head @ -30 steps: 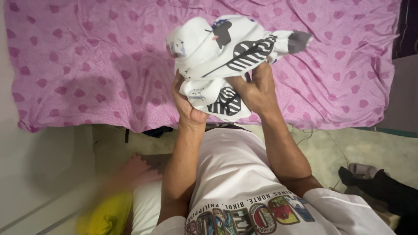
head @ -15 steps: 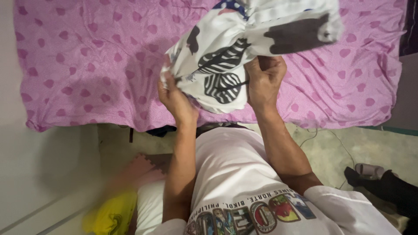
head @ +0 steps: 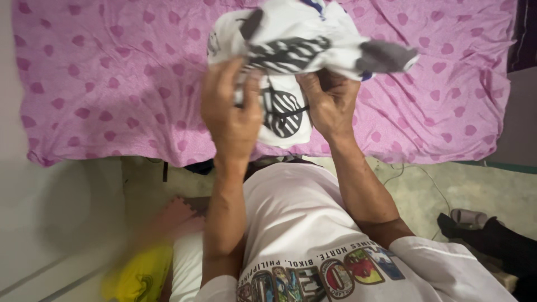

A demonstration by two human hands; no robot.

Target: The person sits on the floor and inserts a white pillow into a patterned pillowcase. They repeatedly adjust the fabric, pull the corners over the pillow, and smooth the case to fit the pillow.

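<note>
A: What is held by the two hands?

B: A bunched white cloth printed with black striped shapes and grey patches (head: 291,56) is held up above the near edge of a bed. The bed is covered by a pink sheet dotted with darker pink hearts (head: 112,84), and the cloth is raised over its middle part, with a fold hanging down between the wrists.

A: How is the left hand placed?

B: The left hand (head: 230,114) is seen from the back, blurred, with the fingers curled up into the lower left side of the cloth. It is closed on the fabric there.

A: And the right hand?

B: The right hand (head: 331,103) is clamped on the lower right part of the cloth, the fingers bent over a gathered edge just below the grey patch. The two hands are set close together, with only the hanging fold between them.

A: What else is shown?

B: A white short-sleeved shirt with a colourful print across the chest (head: 313,235) is worn by the person, and it fills the lower middle of the view. A blurred yellow object (head: 137,274) is seen at the lower left, beside a white cushion-like shape (head: 187,263) and a pinkish foam floor tile with a toothed edge (head: 179,215). Dark cloth (head: 503,246) is lying on the pale floor at the lower right, and a thin cable (head: 425,179) is trailed across that floor below the edge of the sheet.
</note>
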